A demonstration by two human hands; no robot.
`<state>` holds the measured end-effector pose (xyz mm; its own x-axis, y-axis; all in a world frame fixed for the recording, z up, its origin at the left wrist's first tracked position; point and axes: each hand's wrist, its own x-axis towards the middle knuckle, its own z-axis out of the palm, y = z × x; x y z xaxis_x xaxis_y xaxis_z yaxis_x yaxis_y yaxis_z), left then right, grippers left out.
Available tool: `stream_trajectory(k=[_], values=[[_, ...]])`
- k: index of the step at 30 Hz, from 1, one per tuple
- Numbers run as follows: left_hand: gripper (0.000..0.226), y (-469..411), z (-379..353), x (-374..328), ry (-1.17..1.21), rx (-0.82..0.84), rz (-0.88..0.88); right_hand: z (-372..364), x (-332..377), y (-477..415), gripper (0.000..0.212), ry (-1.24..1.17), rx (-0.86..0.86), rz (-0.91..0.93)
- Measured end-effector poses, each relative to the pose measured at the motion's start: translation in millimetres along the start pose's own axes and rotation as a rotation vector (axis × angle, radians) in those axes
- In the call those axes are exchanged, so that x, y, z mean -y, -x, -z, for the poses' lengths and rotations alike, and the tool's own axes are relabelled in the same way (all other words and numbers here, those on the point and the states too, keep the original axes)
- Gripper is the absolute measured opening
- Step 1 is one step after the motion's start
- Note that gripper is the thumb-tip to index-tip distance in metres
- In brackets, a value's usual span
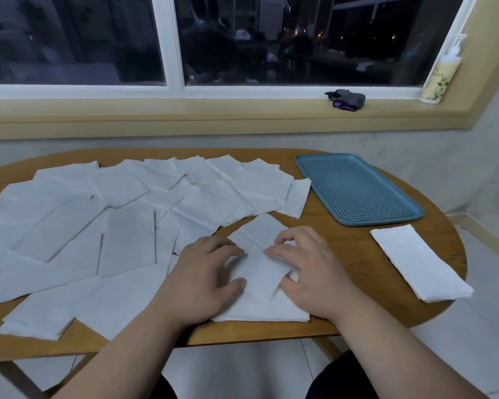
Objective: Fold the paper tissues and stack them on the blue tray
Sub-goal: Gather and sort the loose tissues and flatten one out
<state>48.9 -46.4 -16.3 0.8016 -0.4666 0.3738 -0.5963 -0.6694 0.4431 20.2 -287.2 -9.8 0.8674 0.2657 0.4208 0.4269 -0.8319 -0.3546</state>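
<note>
A white paper tissue (260, 286) lies near the table's front edge, its far end pointing toward the window. My left hand (202, 277) rests on its left side and my right hand (308, 272) on its right side, fingers bent and pressing down on the sheet. Several unfolded tissues (133, 214) overlap across the left and middle of the table. One folded tissue (418, 262) lies at the right, in front of the blue perforated tray (357, 188), which holds nothing.
The oval wooden table (346, 251) stands against a wall under a window. On the sill sit a dark cloth bundle (346, 99) and a pump bottle (441, 73). Bare wood shows between the tray, the folded tissue and my right hand.
</note>
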Motion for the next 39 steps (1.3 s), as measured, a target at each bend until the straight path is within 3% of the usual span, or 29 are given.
stream_trajectory(k=[5,9,11,13,16,18,22,25,26,31,39], values=[[0.056,-0.8,0.4,0.7,0.029,0.018,-0.005,-6.6,1.6,-0.3,0.029,0.046,-0.125,0.192],[0.06,0.3,5.1,2.4,0.105,0.008,0.006,-5.1,-0.9,0.5,0.024,-0.277,-0.188,-0.027],[0.058,-6.1,7.2,3.1,0.087,0.017,0.021,0.1,-1.8,0.9,0.032,-0.421,-0.231,-0.114],[0.045,-18.2,6.4,2.3,0.008,0.01,0.007,5.9,-0.3,0.3,0.038,-0.514,-0.254,-0.193],[0.015,-41.9,4.6,-6.3,0.0,-0.038,0.048,10.5,2.5,-0.8,0.023,-0.637,-0.287,-0.321],[0.012,-57.0,3.2,-12.6,-0.001,-0.028,0.112,11.9,-0.5,-0.8,0.018,-0.654,-0.322,-0.407],[0.035,-80.6,-2.0,-20.0,0.039,-0.015,0.173,9.4,-12.1,-5.8,0.003,-0.328,-0.347,-0.606],[0.055,-86.4,-6.0,-20.8,-0.051,-0.055,0.121,12.3,-9.6,-4.0,0.047,-0.043,-0.308,-0.656],[0.055,-84.6,-6.5,-19.2,-0.052,-0.072,0.111,14.6,-8.7,-1.0,0.051,0.019,-0.31,-0.618],[0.037,-69.8,-12.1,-8.9,-0.042,0.046,0.009,19.3,-11.3,14.9,0.026,0.125,0.018,-0.461],[0.028,-70.1,-14.5,-18.5,0.019,0.213,-0.067,23.9,-12.5,20.5,0.012,0.21,0.062,-0.472]])
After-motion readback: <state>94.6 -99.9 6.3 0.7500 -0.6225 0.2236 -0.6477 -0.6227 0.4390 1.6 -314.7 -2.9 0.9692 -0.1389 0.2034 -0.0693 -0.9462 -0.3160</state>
